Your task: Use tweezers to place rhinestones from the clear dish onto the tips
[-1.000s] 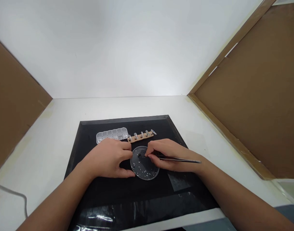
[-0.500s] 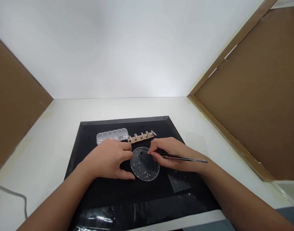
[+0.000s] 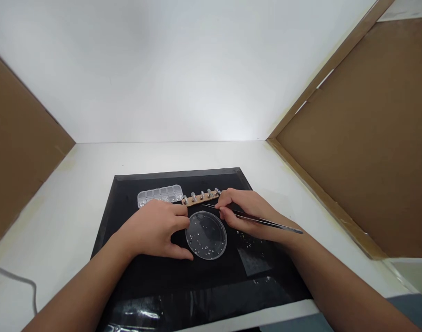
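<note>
My right hand (image 3: 243, 210) pinches a pair of metal tweezers (image 3: 266, 222), whose tips sit just in front of a tan strip (image 3: 198, 199) and beyond the rim of a round clear dish (image 3: 207, 236). Several small shiny nail-like pieces stand in a row on that strip. Tiny pale bits are scattered in the dish. Whether the tweezer tips grip a bit is too small to tell. My left hand (image 3: 159, 228) rests at the dish's left side with fingers apart, the fingertips at its rim. Behind it lies a clear compartment box (image 3: 160, 193), partly hidden by the hand.
A black mat (image 3: 155, 276) lies under everything, with glossy film along its front. Right of the dish is a small clear sheet (image 3: 254, 260) with tiny bits near it. Brown panels stand left and right (image 3: 363, 138). A grey cable (image 3: 15, 275) runs at left.
My right hand has lifted the tweezers' tips from over the dish to the near side of the tan strip. My left hand stays beside the dish. The view has shifted slightly.
</note>
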Demonstrator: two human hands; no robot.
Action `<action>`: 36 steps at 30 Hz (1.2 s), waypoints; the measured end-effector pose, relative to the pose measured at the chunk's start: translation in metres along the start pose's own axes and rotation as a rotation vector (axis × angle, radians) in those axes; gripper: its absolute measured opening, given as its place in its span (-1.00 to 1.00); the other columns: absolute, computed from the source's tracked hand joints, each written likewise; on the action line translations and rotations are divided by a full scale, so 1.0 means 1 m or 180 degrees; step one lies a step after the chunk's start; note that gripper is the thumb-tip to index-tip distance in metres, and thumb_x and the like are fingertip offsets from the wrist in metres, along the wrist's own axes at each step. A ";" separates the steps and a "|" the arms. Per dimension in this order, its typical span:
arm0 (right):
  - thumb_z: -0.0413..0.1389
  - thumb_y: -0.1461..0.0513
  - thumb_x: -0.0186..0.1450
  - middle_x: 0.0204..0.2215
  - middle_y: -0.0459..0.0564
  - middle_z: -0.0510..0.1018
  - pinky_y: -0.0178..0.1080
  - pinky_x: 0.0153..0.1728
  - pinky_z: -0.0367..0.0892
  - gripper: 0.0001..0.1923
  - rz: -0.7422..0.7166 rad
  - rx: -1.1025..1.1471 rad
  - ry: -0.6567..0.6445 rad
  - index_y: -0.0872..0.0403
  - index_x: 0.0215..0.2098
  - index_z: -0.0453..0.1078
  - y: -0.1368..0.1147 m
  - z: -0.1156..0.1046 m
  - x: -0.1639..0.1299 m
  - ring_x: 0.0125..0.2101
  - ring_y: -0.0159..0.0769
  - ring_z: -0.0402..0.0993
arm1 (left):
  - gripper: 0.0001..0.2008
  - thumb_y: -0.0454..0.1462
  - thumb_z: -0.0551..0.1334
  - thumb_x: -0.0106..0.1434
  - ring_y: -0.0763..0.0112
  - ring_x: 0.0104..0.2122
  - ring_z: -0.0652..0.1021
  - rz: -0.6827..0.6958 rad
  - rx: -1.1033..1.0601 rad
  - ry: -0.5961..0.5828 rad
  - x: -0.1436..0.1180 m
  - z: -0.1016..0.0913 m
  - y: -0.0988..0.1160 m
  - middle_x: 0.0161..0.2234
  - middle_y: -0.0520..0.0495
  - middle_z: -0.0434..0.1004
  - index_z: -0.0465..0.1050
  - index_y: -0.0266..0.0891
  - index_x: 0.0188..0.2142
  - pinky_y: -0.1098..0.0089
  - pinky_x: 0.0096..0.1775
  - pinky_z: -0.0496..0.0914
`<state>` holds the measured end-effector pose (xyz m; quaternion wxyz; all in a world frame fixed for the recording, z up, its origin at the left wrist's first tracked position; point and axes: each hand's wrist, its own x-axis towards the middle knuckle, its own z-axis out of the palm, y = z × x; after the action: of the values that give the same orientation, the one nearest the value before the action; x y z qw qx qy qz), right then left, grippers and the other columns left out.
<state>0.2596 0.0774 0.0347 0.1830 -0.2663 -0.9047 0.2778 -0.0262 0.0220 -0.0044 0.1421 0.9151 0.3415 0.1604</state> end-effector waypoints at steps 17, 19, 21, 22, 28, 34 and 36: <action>0.09 0.26 0.48 -0.33 -0.07 0.61 -0.30 -0.35 0.34 -0.93 -0.0016 -0.0064 0.0429 0.03 -0.15 0.43 0.006 0.000 0.001 -0.39 -0.36 0.51 | -0.68 0.03 0.40 0.30 0.34 -0.37 0.59 0.0053 0.0030 0.0069 0.000 -0.003 0.003 -0.26 0.00 0.64 0.59 -0.17 -0.25 0.33 -0.42 0.26; 0.09 0.26 0.47 -0.37 -0.09 0.60 -0.32 -0.41 0.30 -0.92 0.0028 -0.0115 0.0369 0.04 -0.15 0.43 0.005 -0.005 -0.001 -0.45 -0.39 0.47 | -0.70 0.00 0.39 0.32 0.34 -0.37 0.59 0.0036 0.0086 0.0069 0.000 -0.003 0.003 -0.26 -0.01 0.63 0.58 -0.17 -0.25 0.33 -0.43 0.26; 0.08 0.26 0.47 -0.40 -0.11 0.59 -0.34 -0.48 0.25 -0.92 0.0093 -0.0156 0.0310 0.04 -0.16 0.43 0.005 -0.010 -0.002 -0.52 -0.43 0.40 | -0.72 -0.01 0.38 0.33 0.34 -0.37 0.59 0.0017 0.0120 0.0058 0.000 -0.002 0.002 -0.27 -0.02 0.62 0.58 -0.18 -0.24 0.33 -0.43 0.26; 0.08 0.27 0.47 -0.41 -0.12 0.58 -0.35 -0.51 0.22 -0.92 0.0107 -0.0161 0.0263 0.04 -0.17 0.43 0.004 -0.013 -0.003 -0.56 -0.45 0.36 | -0.72 -0.01 0.38 0.33 0.34 -0.38 0.59 0.0011 0.0117 0.0054 0.000 -0.002 0.002 -0.27 -0.02 0.62 0.59 -0.17 -0.23 0.33 -0.43 0.26; 0.08 0.26 0.46 -0.50 -0.18 0.47 -0.37 -0.55 0.14 -0.91 0.0142 -0.0201 0.0050 0.05 -0.23 0.39 0.002 -0.018 -0.001 -0.60 -0.47 0.23 | -0.70 0.00 0.42 0.28 0.34 -0.36 0.59 -0.0144 -0.0114 -0.0027 -0.001 -0.003 0.003 -0.25 0.00 0.60 0.60 -0.15 -0.21 0.33 -0.39 0.29; 0.08 0.24 0.47 -0.54 -0.20 0.41 -0.34 -0.52 0.14 -0.88 0.0130 -0.0239 -0.0147 0.05 -0.26 0.38 0.004 -0.015 0.002 -0.59 -0.45 0.23 | -0.63 0.00 0.52 0.15 0.26 -0.21 0.59 -0.0289 -0.0247 -0.0111 -0.002 -0.004 0.006 -0.06 -0.03 0.59 0.55 -0.15 -0.22 0.30 -0.29 0.36; 0.08 0.24 0.48 -0.54 -0.20 0.41 -0.33 -0.51 0.13 -0.87 0.0081 -0.0219 -0.0183 0.05 -0.26 0.38 0.005 -0.015 0.002 -0.59 -0.45 0.23 | -0.61 0.01 0.53 0.13 0.22 -0.17 0.58 -0.0269 -0.0249 -0.0106 -0.001 -0.004 0.007 -0.04 -0.05 0.59 0.53 -0.15 -0.24 0.29 -0.27 0.37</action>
<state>0.2668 0.0880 0.0434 0.1441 -0.2759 -0.9151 0.2564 -0.0246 0.0169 0.0014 0.1900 0.8962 0.3709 0.1523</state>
